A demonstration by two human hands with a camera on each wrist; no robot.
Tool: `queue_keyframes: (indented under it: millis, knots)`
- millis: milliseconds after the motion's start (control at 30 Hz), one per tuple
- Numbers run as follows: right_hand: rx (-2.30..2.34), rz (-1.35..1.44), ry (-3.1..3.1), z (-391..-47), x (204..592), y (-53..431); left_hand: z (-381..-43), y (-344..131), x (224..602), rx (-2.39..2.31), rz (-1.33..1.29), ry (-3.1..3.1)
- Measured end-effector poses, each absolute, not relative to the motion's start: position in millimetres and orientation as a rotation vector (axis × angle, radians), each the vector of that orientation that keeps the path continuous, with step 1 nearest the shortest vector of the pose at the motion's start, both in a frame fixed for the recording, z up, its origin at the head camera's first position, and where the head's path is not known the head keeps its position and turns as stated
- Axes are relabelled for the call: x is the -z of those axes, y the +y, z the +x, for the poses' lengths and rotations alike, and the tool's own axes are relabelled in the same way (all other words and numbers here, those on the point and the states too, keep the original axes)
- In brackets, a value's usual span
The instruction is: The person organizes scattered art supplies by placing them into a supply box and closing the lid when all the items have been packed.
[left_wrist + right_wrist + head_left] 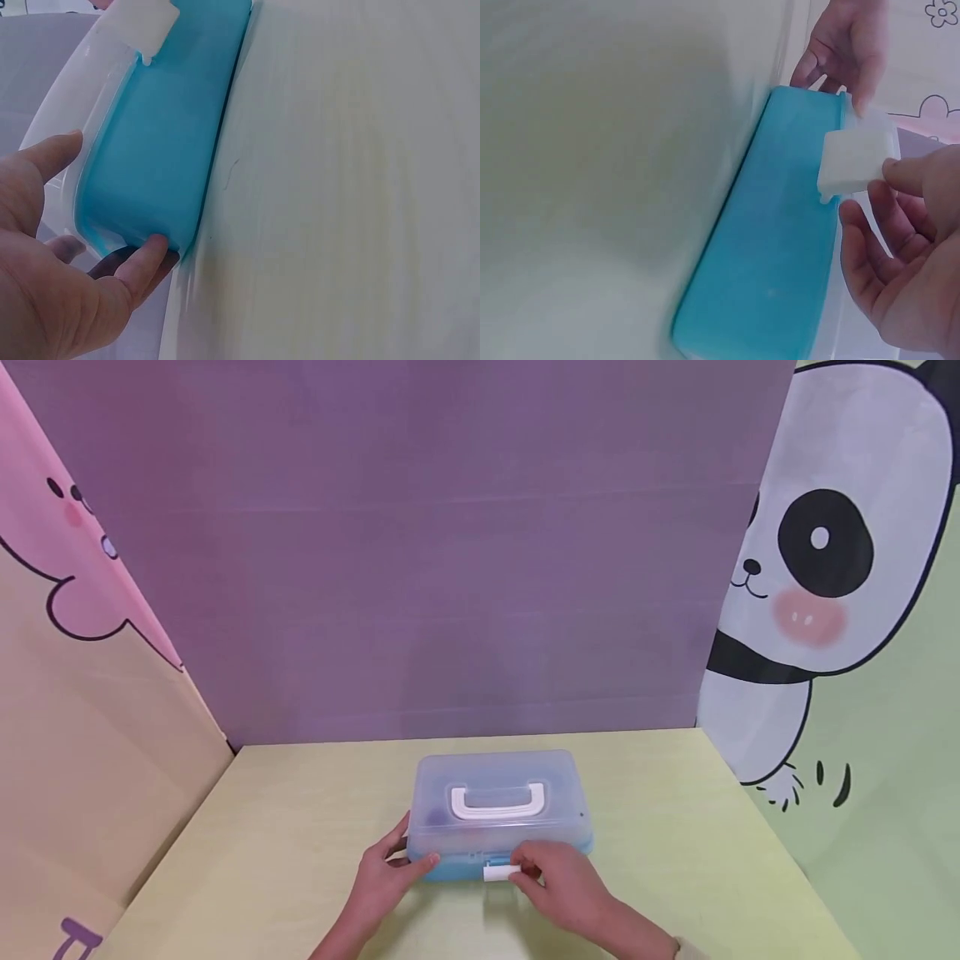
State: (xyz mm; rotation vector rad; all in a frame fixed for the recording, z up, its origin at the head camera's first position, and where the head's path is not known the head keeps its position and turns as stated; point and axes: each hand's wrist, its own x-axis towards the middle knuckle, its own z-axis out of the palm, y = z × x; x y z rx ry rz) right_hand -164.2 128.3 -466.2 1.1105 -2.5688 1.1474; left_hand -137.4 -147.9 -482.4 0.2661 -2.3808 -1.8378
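Observation:
A storage box [450, 868] with a blue base, a translucent lid [498, 777] and a white carrying handle [498, 812] sits on the table, its lid down. At the box's left end, my left hand [382, 872] holds the corner, thumb at the lid's front edge and fingers against the end wall [127, 225]. My right hand [562, 885] is at the front of the box. Its thumb and index finger pinch the edge of the white latch [855, 161], which is swung outward from the blue front. The other fingers curl loosely beside the lid.
The pale yellow tabletop [300, 810] extends around the box. Behind it rises a purple wall panel [450, 568]. Side panels carry a pink cartoon figure [82, 577] on the left and a panda [855, 460] on the right.

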Motion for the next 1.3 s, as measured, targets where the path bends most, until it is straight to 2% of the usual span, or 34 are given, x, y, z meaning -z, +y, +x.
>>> queue_keyframes:
  millis: [333,533,967,1300]
  knots:
    - [-0.629,1.014,-2.372,-168.0,463.1,116.7,-138.3,-148.7,486.3,1.853,0.256,-2.355]
    - [-0.535,1.040,-2.245,-171.7,465.9,113.3,-137.8,-149.2,485.8,1.843,0.268,-2.360]
    - [-0.498,1.004,-2.377,-168.7,468.2,111.3,-136.4,-146.5,480.0,1.823,0.245,-2.372]
    - [-0.099,1.081,-2.141,-168.5,475.8,109.2,-135.4,-146.5,480.1,1.779,0.261,-2.413]
